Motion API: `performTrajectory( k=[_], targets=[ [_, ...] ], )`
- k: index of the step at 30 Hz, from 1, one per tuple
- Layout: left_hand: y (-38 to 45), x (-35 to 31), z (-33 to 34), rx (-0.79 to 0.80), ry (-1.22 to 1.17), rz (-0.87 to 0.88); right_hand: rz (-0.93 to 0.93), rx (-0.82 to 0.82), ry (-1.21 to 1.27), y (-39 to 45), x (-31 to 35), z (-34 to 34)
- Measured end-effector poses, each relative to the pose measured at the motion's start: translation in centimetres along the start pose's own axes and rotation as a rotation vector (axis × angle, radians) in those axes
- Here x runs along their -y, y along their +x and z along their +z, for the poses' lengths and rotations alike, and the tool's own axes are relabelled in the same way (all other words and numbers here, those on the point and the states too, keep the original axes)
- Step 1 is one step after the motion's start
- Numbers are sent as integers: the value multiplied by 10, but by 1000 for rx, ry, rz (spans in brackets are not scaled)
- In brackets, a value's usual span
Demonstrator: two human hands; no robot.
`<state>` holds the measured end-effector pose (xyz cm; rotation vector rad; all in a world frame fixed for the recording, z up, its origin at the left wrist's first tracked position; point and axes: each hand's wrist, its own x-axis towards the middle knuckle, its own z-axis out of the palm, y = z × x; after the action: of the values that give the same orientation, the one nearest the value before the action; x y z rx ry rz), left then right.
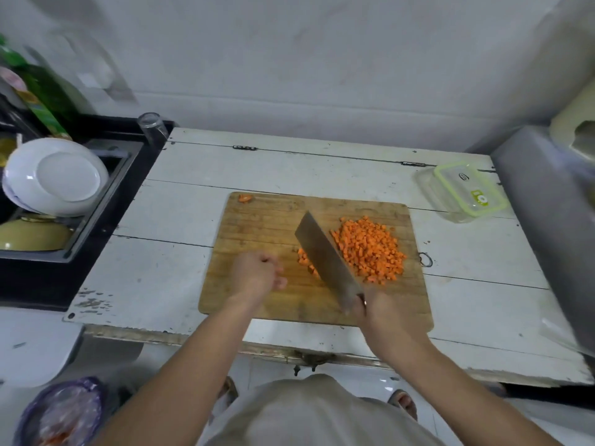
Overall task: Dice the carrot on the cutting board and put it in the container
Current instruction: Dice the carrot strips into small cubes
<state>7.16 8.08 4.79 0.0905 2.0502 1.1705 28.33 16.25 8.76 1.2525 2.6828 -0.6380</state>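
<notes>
— What carries it all?
— A white plank table, paint chipped along the near edge.
— And directly on it?
— A wooden board, under both hands. A clear container with a green-rimmed lid lies well beyond the right hand, toward the far right corner.
— Anything past the left hand?
— A glass, far off at the table's far left corner; whether it stands on the table, I cannot tell.
</notes>
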Motion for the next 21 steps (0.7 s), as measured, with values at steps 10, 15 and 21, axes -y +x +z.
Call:
performTrajectory(
  k=[10,15,21],
  targets=[
    [-12,25,-34,-104,58,97,103,-74,-69,29,7,12],
    [-23,16,-27,-70,83,177,49,-97,-21,35,-10,-6],
    [-41,-10,-25,-173,101,537,-249,-204,-405,-6,-36,-13]
  ],
)
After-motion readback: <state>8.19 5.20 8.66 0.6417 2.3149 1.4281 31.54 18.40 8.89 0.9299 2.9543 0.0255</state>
